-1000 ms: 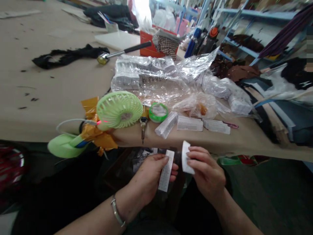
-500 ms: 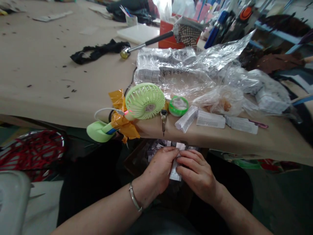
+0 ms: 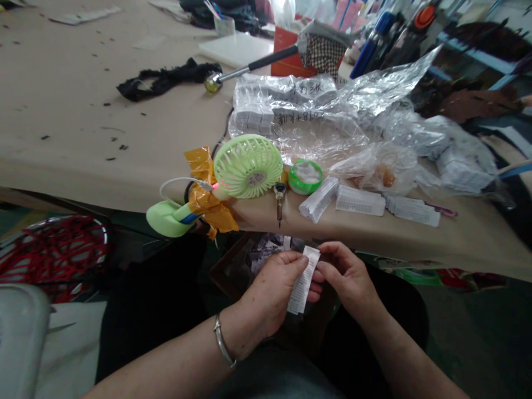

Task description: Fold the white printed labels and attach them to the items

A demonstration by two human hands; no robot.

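Note:
A narrow white printed label strip (image 3: 301, 281) hangs upright between both my hands, just below the table's front edge. My left hand (image 3: 272, 288), with a metal bangle on the wrist, pinches its left side. My right hand (image 3: 348, 280) pinches its top right corner with thumb and forefinger. Under my hands lies a dark box (image 3: 249, 259) with loose labels in it. On the table edge above lie three small stacks of the same white labels (image 3: 359, 200).
A green mini fan (image 3: 248, 166) taped with yellow tape stands at the table edge, beside a soldering tool (image 3: 280, 202) and a green tape roll (image 3: 305, 176). Clear plastic bags of label bundles (image 3: 291, 113), a hammer (image 3: 249, 67) and black fabric (image 3: 164, 79) lie further back. A red wire basket (image 3: 50, 249) sits at left.
A second ago each hand held its own label. They came together, and now both hands hold one strip, raised and stretched upright.

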